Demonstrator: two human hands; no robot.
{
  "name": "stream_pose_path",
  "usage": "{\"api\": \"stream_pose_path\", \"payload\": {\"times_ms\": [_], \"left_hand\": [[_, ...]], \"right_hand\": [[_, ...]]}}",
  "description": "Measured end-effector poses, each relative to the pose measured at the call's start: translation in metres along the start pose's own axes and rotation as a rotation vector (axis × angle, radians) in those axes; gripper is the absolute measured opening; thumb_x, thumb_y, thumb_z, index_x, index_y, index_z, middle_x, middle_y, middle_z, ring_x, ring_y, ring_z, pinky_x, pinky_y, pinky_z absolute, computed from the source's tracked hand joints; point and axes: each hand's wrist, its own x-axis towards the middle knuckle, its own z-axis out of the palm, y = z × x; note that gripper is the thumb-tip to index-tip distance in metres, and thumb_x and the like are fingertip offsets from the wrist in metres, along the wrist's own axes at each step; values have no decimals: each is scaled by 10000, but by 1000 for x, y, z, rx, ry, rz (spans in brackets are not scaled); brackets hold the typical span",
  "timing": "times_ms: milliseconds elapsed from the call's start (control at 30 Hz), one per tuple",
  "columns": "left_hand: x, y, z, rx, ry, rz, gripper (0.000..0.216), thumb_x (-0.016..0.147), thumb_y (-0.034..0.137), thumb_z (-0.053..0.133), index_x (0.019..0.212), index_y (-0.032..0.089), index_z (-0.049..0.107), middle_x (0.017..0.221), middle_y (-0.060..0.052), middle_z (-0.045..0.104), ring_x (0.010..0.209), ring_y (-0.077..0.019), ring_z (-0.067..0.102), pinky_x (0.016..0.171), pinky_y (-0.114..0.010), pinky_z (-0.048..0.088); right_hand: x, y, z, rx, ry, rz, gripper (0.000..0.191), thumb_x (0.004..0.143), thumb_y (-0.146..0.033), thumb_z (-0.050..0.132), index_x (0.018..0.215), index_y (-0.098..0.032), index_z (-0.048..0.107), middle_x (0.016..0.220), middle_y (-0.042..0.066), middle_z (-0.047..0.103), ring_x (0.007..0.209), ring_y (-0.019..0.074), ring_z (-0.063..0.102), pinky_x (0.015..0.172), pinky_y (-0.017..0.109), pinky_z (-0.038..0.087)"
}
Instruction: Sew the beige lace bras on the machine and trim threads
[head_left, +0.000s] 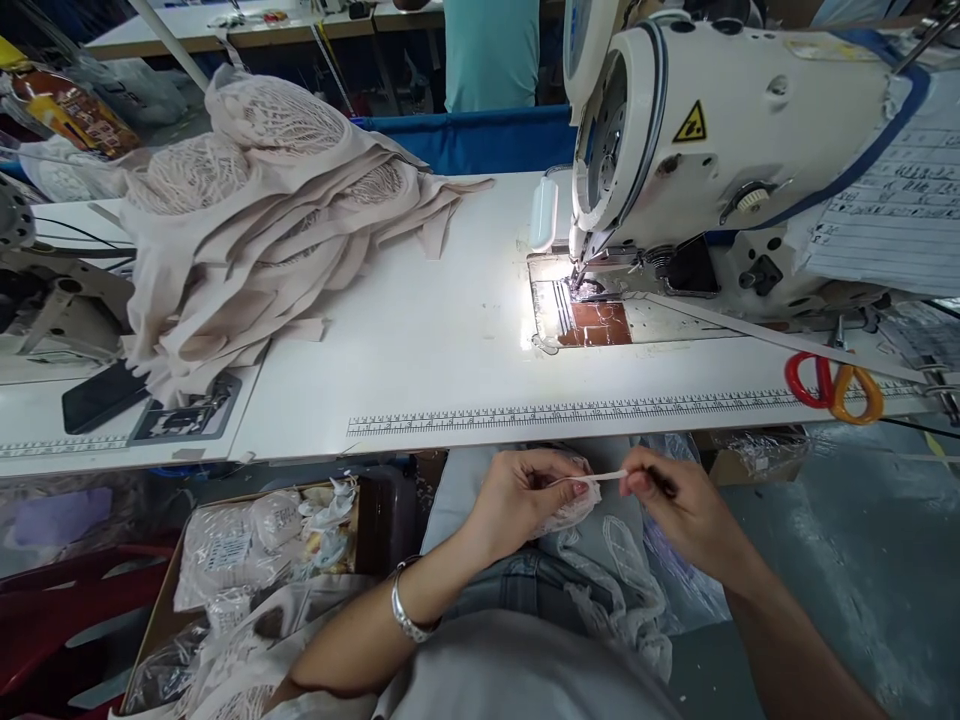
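Observation:
Both hands are low over my lap, in front of the table edge. My left hand (pixel 525 495) is closed, pinching a small piece of pale lace fabric (pixel 570 512) with a thin white strip (pixel 609 476) running out of it. My right hand (pixel 679 505) pinches the other end of that strip and also grips a small dark tool I cannot make out. More lace fabric (pixel 622 580) trails down over my lap. A silver bracelet (pixel 405 610) circles my left wrist.
A white sewing machine (pixel 720 130) stands at the right of the white table (pixel 420 350), its needle area lit. A heap of beige lace garments (pixel 262 220) lies at left. Red-orange scissors (pixel 832 385) rest at right. A box of bagged pieces (pixel 247 560) sits below left. A person stands behind.

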Motion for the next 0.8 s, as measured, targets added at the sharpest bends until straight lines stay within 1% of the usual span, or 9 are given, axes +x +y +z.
{"api": "stream_pose_path", "payload": {"times_ms": [33, 100, 233, 333, 500, 600, 667, 733, 800], "left_hand": [[0, 0, 0, 1, 10, -3, 315, 679, 423, 841, 727, 120, 769, 725, -76, 716, 649, -137, 586, 601, -221, 464], [0, 0, 0, 18, 23, -14, 294, 677, 396, 839, 714, 115, 762, 694, -68, 704, 624, -124, 570, 583, -212, 455], [1, 0, 1, 52, 32, -24, 257, 683, 355, 824, 695, 114, 737, 670, -62, 690, 613, -123, 569, 569, -211, 445], [1, -2, 2, 68, 44, -15, 238, 688, 345, 805, 696, 121, 724, 684, -62, 694, 626, -131, 582, 580, -219, 449], [1, -4, 4, 96, 51, -36, 229, 673, 342, 796, 700, 131, 714, 694, -56, 692, 645, -145, 595, 596, -234, 454], [2, -6, 4, 92, 49, -53, 228, 652, 339, 809, 686, 135, 715, 682, -49, 691, 633, -139, 585, 591, -230, 445], [3, -6, 4, 91, 44, -54, 233, 655, 353, 813, 704, 137, 739, 710, -57, 714, 640, -144, 591, 603, -237, 452], [4, -6, 5, 93, 32, -39, 249, 663, 381, 817, 711, 143, 762, 735, -64, 734, 659, -155, 604, 621, -245, 461], [5, -5, 4, 95, 20, -24, 280, 665, 418, 828, 700, 146, 771, 724, -65, 736, 661, -161, 607, 621, -249, 463]], "right_hand": [[0, 1, 2, -33, -17, -26, 489, 980, -631, 466, 742, -212, 552, 546, -51, 378, 449, 102, 316, 442, 262, 256], [0, 0, 5, -73, -20, -72, 461, 973, -619, 493, 775, -209, 565, 602, -49, 378, 484, 101, 312, 459, 258, 260], [0, -10, 12, -89, 83, -104, 293, 988, -466, 534, 858, -211, 596, 632, -56, 358, 506, 103, 341, 474, 247, 285], [2, -18, 18, -52, 153, -95, 213, 958, -414, 578, 875, -218, 583, 600, -70, 349, 494, 104, 345, 473, 244, 287], [9, -23, 22, -35, 168, -54, 262, 955, -383, 546, 777, -207, 623, 559, -45, 441, 478, 108, 371, 461, 252, 280], [10, -24, 23, -35, 173, -51, 260, 944, -385, 561, 773, -204, 636, 554, -40, 467, 476, 109, 384, 460, 251, 291], [11, -25, 25, -38, 169, -48, 262, 940, -388, 569, 768, -202, 638, 562, -32, 494, 485, 112, 407, 466, 250, 304], [10, -26, 26, -34, 170, -47, 267, 939, -393, 573, 765, -201, 638, 577, -23, 514, 500, 116, 432, 476, 248, 322], [10, -26, 24, -32, 165, -49, 279, 948, -405, 572, 765, -203, 632, 581, -25, 502, 506, 116, 430, 481, 248, 325]]}}
